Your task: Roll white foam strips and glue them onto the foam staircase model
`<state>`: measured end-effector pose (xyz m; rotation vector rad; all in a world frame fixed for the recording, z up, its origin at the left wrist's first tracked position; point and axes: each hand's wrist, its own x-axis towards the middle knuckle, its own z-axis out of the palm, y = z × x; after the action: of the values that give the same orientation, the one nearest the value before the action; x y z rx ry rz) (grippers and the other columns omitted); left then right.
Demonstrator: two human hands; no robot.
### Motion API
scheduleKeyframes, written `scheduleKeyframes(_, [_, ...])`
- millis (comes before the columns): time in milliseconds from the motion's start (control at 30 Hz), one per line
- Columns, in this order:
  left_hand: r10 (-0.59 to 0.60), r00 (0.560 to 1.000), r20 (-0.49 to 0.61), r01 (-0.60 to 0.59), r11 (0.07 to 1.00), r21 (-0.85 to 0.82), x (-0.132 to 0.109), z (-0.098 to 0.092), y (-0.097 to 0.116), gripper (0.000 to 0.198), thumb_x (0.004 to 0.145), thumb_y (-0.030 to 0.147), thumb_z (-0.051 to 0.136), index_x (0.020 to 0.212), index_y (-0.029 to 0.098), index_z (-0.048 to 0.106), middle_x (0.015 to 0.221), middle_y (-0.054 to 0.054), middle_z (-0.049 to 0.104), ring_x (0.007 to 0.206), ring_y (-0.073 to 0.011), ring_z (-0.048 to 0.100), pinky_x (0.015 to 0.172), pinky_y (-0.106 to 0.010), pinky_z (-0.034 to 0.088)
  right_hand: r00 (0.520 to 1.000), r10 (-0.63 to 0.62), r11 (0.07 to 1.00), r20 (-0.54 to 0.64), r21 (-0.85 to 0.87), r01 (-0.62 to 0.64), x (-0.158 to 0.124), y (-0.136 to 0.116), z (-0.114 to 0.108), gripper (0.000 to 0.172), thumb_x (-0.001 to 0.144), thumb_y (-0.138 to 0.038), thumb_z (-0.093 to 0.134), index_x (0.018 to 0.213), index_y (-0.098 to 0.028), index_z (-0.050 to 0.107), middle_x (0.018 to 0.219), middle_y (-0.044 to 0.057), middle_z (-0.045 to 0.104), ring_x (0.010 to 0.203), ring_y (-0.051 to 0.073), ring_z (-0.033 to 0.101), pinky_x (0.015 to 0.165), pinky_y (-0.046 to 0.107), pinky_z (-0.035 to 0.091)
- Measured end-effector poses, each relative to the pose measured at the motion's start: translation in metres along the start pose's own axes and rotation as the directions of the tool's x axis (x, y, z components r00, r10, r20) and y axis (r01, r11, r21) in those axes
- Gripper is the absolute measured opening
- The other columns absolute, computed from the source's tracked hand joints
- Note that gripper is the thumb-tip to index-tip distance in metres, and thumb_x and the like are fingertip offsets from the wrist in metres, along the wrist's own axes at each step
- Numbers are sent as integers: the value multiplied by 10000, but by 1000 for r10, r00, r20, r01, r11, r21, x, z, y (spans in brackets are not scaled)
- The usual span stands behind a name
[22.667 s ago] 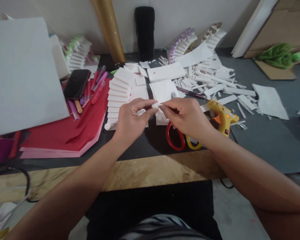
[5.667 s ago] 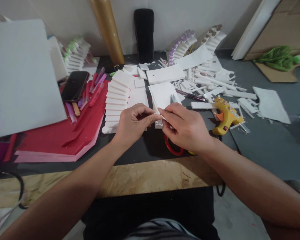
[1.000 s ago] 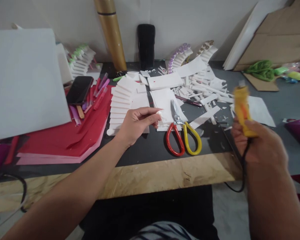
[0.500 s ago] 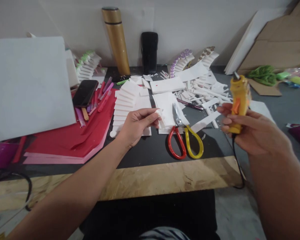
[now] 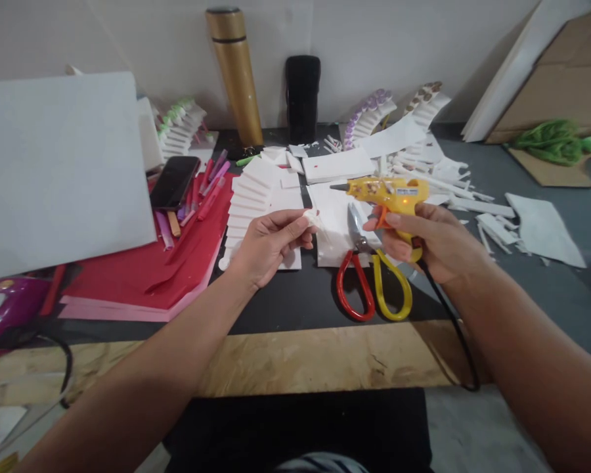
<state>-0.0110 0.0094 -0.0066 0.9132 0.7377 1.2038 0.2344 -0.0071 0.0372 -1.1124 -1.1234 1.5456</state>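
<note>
Between thumb and fingertips, my left hand (image 5: 278, 244) pinches a small white piece (image 5: 312, 219), perhaps paper or foam. My right hand (image 5: 423, 236) is wrapped round the handle of a yellow hot glue gun (image 5: 387, 192), with a finger near its orange trigger. The gun lies level, its dark nozzle pointing left towards the white piece but apart from it. Below the gun, scissors (image 5: 359, 244) with one red and one yellow handle rest on white sheets (image 5: 325, 200). Left of them is a stepped white paper piece (image 5: 249, 197), partly behind my left hand.
Red and pink sheets (image 5: 142, 282) lie left, with markers (image 5: 211, 190) and a phone (image 5: 175, 182). A gold flask (image 5: 236, 79) and a black case (image 5: 302, 98) stand at the back. White scraps (image 5: 497, 230) spread right. The gun's black cord (image 5: 456, 322) hangs over the wooden edge.
My right hand has brought the glue gun left and turned it from upright to level, nozzle towards my left hand. My left hand keeps its pinch on the white piece. The view has shifted slightly.
</note>
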Motion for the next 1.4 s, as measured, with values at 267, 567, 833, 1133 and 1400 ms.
scheduleKeyframes(267, [40, 999, -25, -37, 995, 93, -1, 2, -2, 248, 675, 299, 919, 862, 174, 815, 752, -27, 765, 601, -91, 660, 639, -246, 577, 991, -74, 997, 112, -16, 76, -8, 11, -13, 150, 865, -296, 775, 912, -154, 759, 794, 33, 648, 498, 58, 467, 431, 220, 317])
scheduleKeyframes(567, [93, 996, -11, -88, 968, 237, -2, -1, -6, 220, 752, 300, 864, 937, 189, 824, 719, -12, 753, 608, -94, 664, 666, -243, 549, 975, -110, 982, 192, -132, 137, -11, 15, -5, 239, 906, -371, 750, 811, -152, 747, 672, 4, 581, 555, 93, 509, 517, 246, 442])
scheduleKeyframes(833, [100, 995, 19, -102, 962, 255, -2, -2, -8, 232, 768, 307, 854, 968, 193, 823, 742, -18, 757, 615, -101, 667, 679, -257, 556, 977, -66, 960, 201, -255, 117, -9, 16, -7, 307, 918, -417, 730, 750, -161, 702, 630, 3, 549, 567, 100, 483, 538, 252, 403])
scheduleKeyframes(1133, [111, 994, 21, -112, 958, 265, -2, -2, -7, 239, 756, 314, 863, 965, 202, 828, 709, -10, 744, 616, -109, 671, 692, -268, 553, 971, -93, 939, 222, -306, 160, -9, 15, -7, 341, 922, -429, 715, 705, -170, 669, 653, 12, 553, 587, 108, 496, 551, 262, 404])
scheduleKeyframes(1400, [112, 994, 10, -110, 956, 272, -2, -2, -7, 264, 750, 332, 873, 977, 205, 828, 716, -17, 751, 640, -122, 682, 714, -282, 566, 977, -90, 938, 194, -314, 149, -9, 16, -8, 339, 913, -440, 725, 698, -190, 651, 625, 4, 537, 583, 117, 482, 553, 273, 391])
